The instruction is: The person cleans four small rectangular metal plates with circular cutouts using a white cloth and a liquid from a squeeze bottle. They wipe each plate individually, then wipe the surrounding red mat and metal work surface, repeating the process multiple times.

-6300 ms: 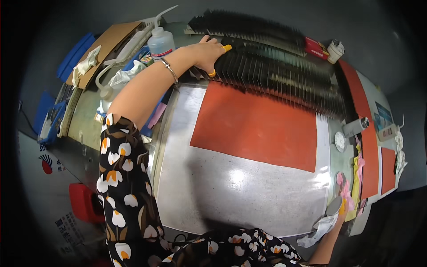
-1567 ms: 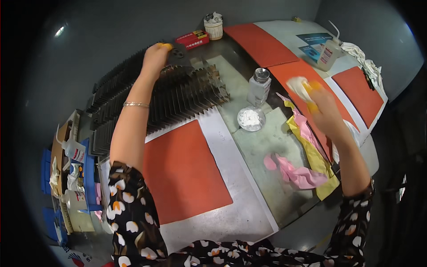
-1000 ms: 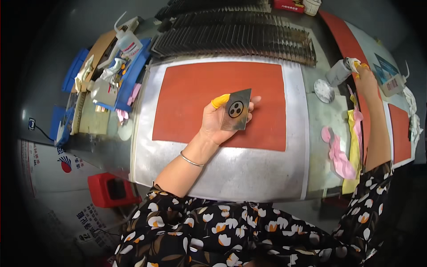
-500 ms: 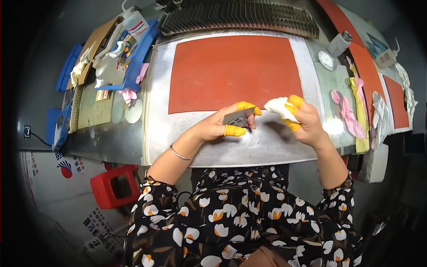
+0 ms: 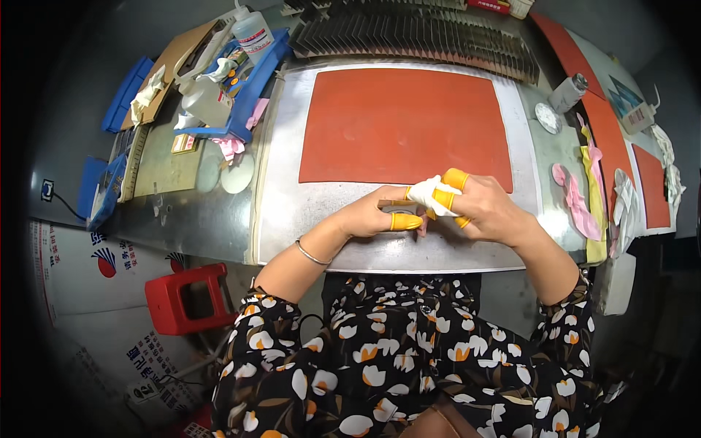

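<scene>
My left hand (image 5: pixel 363 217), with yellow finger cots on the thumb and fingers, is closed on a small thin dark plate (image 5: pixel 399 205). The plate is tilted and shows almost edge-on, so its face is mostly hidden. A crumpled white cloth (image 5: pixel 425 196) is pinched in my right hand (image 5: pixel 485 209), which wears yellow finger cots too. The cloth meets the plate's right end, between the two hands. Both hands are over the pale work surface (image 5: pixel 328 252), just in front of a flat orange-red mat (image 5: pixel 405 128).
Racks of upright thin dark plates (image 5: pixel 416 40) line the back. To the left, a blue tray (image 5: pixel 255 91) holds squeeze bottles and cloths. On the right are a metal bottle (image 5: pixel 568 93), a small dish (image 5: pixel 548 117) and pink cloths (image 5: pixel 578 208). A red stool (image 5: pixel 168 303) stands at lower left.
My right hand has come left and brought the white cloth against the plate. The plate, earlier showing its dark face with circles, has turned nearly edge-on. The whole view has shifted slightly.
</scene>
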`<action>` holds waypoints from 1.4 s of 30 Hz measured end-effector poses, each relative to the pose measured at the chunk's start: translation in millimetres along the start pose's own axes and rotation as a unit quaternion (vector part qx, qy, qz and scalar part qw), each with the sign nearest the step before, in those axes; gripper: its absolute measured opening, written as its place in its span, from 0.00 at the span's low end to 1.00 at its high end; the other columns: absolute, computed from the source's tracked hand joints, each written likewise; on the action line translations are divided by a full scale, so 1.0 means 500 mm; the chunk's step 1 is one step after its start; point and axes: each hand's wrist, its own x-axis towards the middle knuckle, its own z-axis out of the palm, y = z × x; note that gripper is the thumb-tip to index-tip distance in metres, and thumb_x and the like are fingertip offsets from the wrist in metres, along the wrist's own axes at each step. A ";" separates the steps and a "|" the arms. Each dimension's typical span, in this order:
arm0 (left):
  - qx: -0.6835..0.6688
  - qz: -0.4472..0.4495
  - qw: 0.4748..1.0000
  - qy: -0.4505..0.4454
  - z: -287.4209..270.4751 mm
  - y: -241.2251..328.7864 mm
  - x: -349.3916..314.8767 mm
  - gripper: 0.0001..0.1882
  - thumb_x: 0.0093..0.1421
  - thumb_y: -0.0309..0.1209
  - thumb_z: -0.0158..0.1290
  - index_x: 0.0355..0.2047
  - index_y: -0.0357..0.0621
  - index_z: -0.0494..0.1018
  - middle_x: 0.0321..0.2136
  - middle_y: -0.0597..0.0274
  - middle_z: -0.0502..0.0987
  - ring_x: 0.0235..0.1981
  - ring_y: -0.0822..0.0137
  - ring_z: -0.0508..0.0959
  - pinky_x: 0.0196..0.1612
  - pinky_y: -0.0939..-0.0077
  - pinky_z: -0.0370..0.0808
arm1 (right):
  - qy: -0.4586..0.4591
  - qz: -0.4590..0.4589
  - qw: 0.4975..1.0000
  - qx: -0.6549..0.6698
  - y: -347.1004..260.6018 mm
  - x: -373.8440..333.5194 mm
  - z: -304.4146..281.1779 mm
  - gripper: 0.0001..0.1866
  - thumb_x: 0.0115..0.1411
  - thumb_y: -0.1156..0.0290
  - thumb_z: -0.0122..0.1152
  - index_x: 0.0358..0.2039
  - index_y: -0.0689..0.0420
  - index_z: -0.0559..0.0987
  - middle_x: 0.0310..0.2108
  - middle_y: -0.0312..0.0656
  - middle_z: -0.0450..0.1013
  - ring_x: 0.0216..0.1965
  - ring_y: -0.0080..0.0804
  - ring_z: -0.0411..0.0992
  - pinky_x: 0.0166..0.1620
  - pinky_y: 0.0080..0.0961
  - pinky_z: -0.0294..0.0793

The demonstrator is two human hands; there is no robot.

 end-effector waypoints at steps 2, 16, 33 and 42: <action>-0.037 0.006 0.999 -0.004 -0.001 -0.009 0.001 0.12 0.57 0.28 0.53 0.40 0.36 0.69 0.32 0.58 0.75 0.34 0.66 0.76 0.42 0.69 0.73 | -0.002 -0.001 1.000 -0.022 -0.006 -0.002 -0.006 0.19 0.37 0.80 0.58 0.36 0.60 0.74 0.31 0.44 0.67 0.27 0.41 0.68 0.27 0.34 0.70; -0.035 0.019 0.999 -0.027 -0.004 -0.012 0.016 0.12 0.59 0.29 0.51 0.41 0.35 0.69 0.31 0.59 0.75 0.33 0.67 0.75 0.41 0.69 0.73 | -0.020 0.013 1.000 -0.004 0.005 -0.029 -0.018 0.19 0.36 0.81 0.56 0.35 0.58 0.75 0.31 0.43 0.67 0.29 0.41 0.68 0.28 0.35 0.69; -0.132 -0.084 0.987 -0.033 0.017 -0.014 0.050 0.10 0.57 0.27 0.52 0.38 0.36 0.71 0.27 0.63 0.73 0.29 0.73 0.73 0.35 0.77 0.72 | -0.155 0.049 0.987 0.006 0.013 0.027 -0.034 0.14 0.41 0.79 0.56 0.32 0.59 0.75 0.34 0.45 0.69 0.32 0.41 0.70 0.27 0.36 0.69; -0.109 -0.067 0.991 -0.036 0.019 -0.020 0.058 0.09 0.56 0.27 0.51 0.37 0.38 0.71 0.26 0.63 0.72 0.28 0.72 0.73 0.35 0.76 0.71 | -0.114 0.039 0.993 0.017 0.015 0.003 -0.040 0.15 0.42 0.80 0.55 0.34 0.58 0.75 0.36 0.43 0.69 0.33 0.41 0.70 0.28 0.33 0.71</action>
